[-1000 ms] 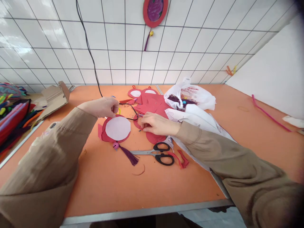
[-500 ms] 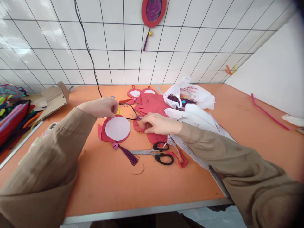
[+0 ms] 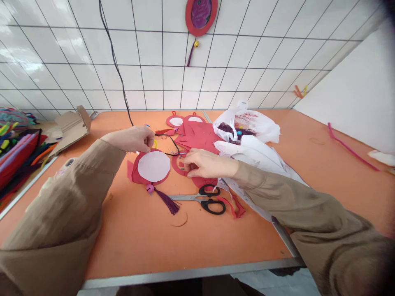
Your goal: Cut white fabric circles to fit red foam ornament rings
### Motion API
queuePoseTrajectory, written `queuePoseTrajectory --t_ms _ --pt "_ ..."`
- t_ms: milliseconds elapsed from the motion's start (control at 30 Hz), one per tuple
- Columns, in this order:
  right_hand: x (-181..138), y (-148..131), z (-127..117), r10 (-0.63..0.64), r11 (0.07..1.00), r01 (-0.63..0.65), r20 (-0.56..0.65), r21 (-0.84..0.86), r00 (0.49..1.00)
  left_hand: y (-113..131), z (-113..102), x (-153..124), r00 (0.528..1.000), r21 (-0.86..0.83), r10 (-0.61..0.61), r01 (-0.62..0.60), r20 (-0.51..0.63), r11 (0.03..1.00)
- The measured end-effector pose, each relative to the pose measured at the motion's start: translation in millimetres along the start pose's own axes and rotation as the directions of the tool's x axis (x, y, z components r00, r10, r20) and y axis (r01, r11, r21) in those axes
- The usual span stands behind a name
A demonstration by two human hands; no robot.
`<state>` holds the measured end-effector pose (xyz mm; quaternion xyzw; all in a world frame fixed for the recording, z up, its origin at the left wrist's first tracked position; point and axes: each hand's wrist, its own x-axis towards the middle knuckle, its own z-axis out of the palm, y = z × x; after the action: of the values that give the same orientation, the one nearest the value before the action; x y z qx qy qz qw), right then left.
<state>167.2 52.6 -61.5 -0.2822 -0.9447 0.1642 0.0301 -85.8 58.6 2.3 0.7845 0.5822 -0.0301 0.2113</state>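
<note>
My left hand (image 3: 138, 139) is closed in a pinch at the top edge of a red paper disc (image 3: 135, 173) faced with a white paper circle (image 3: 153, 166). A pink bell (image 3: 149, 188) and a purple tassel (image 3: 166, 201) hang from the disc's lower edge. A yellow loop shows beside my left fingertips. To the right, my right hand (image 3: 206, 163) has its fingers curled together at the right side of a red paper ring (image 3: 176, 165), partly hiding it. Black-handled scissors (image 3: 197, 198) lie below that hand, their blade tips near the tassel.
Behind my right hand are red paper sheets (image 3: 199, 133), two small red ovals and a white plastic bag (image 3: 262, 125). White paper (image 3: 262, 154) lies under my right forearm. Cardboard (image 3: 72, 127) and colourful pipe cleaners (image 3: 18, 158) are at left. A black cord (image 3: 115, 61) hangs down the tiled wall.
My right hand has shifted slightly down and right at the red ring, and more of the ring's opening shows. My left hand and the disc stay almost as they were.
</note>
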Motion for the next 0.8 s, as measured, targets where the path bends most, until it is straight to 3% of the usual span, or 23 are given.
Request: queuePoseTrajectory --t_ms 133,300,433,567,800 --pt "0 1 4 0.012 0.996 -0.018 -0.078 -0.085 0.997 -1 0 0 1.000 -0.017 -0.015 0.014 -0.006 1.000" --pt "-1 -6 9 -0.071 0.981 0.054 -0.083 -0.187 0.994 3 0 -2 1.000 -0.033 -0.014 0.013 -0.015 0.999" --pt "-5 -19 9 -0.057 0.955 0.028 -0.092 -0.294 0.994 4 0 -3 0.999 -0.054 -0.011 0.010 -0.031 0.999" --pt "-7 -23 8 -0.042 0.971 0.022 -0.078 -0.240 0.996 1 0 -1 0.999 -0.077 -0.011 0.008 -0.040 0.997" --pt "-3 -14 15 -0.133 0.989 0.127 -0.077 -0.077 0.988 -5 3 5 0.997 -0.123 0.038 -0.047 -0.072 0.991"
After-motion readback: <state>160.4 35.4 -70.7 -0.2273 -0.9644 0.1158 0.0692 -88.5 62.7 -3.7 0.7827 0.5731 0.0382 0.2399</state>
